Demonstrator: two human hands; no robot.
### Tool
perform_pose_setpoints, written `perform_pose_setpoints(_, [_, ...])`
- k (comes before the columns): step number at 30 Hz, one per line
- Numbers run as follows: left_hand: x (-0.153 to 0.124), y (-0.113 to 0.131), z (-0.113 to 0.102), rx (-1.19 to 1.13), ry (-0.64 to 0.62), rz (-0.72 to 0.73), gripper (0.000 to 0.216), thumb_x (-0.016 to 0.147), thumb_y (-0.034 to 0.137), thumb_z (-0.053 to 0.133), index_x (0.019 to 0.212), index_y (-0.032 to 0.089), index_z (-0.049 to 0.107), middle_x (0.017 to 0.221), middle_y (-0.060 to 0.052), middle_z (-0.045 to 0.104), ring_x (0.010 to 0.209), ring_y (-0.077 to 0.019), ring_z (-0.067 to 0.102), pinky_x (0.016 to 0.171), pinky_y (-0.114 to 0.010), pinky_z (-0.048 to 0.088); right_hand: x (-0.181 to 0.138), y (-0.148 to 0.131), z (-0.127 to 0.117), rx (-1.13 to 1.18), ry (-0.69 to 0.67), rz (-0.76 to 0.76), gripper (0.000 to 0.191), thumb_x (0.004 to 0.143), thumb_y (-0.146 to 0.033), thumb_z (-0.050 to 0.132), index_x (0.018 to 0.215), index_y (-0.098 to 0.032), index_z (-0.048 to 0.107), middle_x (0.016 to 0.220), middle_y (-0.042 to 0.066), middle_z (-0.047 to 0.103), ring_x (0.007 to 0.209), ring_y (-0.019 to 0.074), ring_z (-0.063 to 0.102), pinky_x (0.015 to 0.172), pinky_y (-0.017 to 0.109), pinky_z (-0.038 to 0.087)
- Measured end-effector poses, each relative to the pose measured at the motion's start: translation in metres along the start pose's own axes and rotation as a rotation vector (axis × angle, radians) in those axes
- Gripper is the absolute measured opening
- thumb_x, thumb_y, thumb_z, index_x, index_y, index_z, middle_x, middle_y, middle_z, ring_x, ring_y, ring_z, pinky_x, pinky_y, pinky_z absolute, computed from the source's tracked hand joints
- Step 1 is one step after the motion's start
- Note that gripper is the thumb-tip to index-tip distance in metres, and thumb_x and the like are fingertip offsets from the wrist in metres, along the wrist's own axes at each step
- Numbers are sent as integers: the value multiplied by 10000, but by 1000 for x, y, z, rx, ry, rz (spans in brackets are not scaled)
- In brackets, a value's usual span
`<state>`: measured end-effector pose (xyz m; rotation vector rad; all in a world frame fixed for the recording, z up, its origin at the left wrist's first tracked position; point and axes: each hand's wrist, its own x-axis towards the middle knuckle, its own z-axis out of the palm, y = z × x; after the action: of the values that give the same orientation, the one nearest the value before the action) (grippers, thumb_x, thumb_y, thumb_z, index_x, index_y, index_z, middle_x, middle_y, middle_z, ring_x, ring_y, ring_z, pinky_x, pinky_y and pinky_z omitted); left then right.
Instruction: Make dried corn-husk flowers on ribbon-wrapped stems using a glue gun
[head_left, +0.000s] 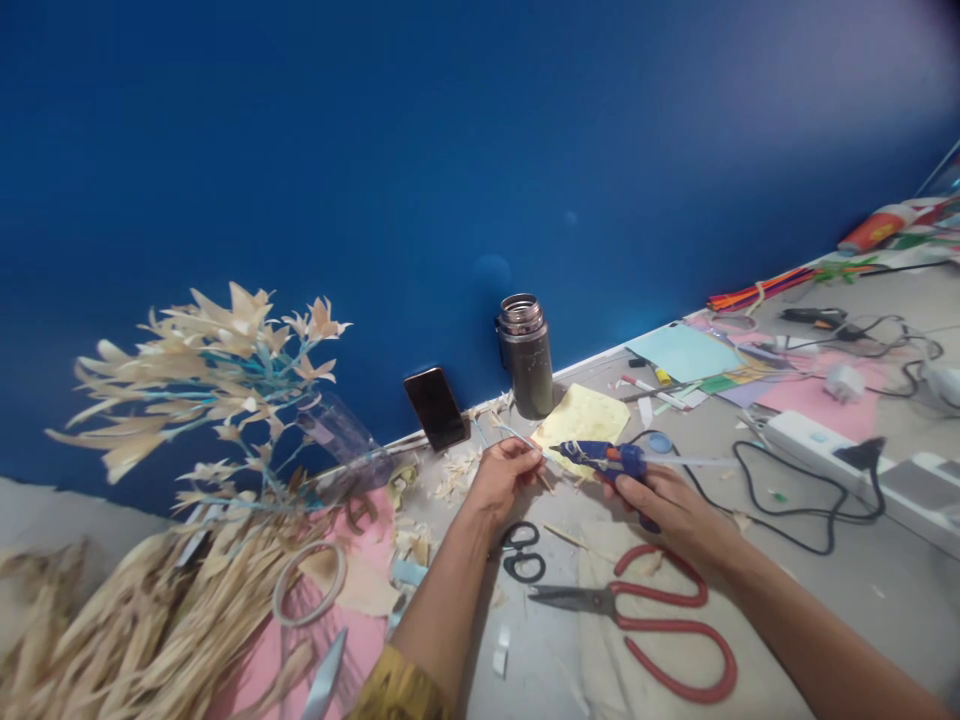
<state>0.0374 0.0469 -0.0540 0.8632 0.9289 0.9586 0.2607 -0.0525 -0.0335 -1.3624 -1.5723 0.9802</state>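
Note:
My right hand (pixel 664 502) is wrapped around a blue hot glue gun (pixel 611 457), with a pale glue stick (pixel 697 461) poking out of its back. The gun's nozzle points left, close to the fingertips of my left hand (pixel 504 476). Those fingers pinch a thin pale-blue stem (pixel 516 434); what is at its near end is too small to make out. A yellow paper sheet (pixel 592 412) lies just behind the gun. In front of my hands are small black scissors (pixel 523 553) and large red-handled scissors (pixel 637 608).
An open metal flask (pixel 526 365) and a phone (pixel 436 408) stand against the blue wall. At left, pale dried-leaf flowers (pixel 240 370) rise from a clear bottle (pixel 341 435) beside dry husks (pixel 142 620) and a tape roll (pixel 309 583). A power strip (pixel 847 470) with cables lies at right.

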Motion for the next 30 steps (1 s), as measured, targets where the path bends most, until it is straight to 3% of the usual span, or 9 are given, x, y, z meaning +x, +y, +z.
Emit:
perform_pose_setpoints(8, [-2,2,-1,-4,-20,-42,265,577,199,909,668,107,678,598,-40,650,518,-91,569,497,-199,395,0,-1,0,1,-15,-7,466,962,-549,461,808,-176,695,802,39,667,747,187,587,715,279,467])
perform_pose_setpoints(17, [0,1,-2,-7,5,7,250,567,213,903,661,111,695,603,-59,676,525,-87,556,523,-202,397,-2,-3,0,4,-18,-7,482,951,-567,476,819,-170,715,859,68,699,795,215,610,722,293,493])
perform_pose_setpoints(24, [-1,2,-2,16,22,23,270,530,232,915,647,116,701,599,-55,667,560,-111,578,546,-226,399,-1,-6,0,-44,-48,-39,485,963,-557,445,795,-168,680,783,49,670,741,204,591,676,276,480])
perform_pose_setpoints(30, [-1,3,-3,25,44,34,258,534,223,911,632,123,694,623,-45,656,602,-120,592,559,-234,400,-1,-16,-2,-61,-33,-81,438,972,-518,446,795,-186,669,821,37,691,780,211,599,748,274,492])
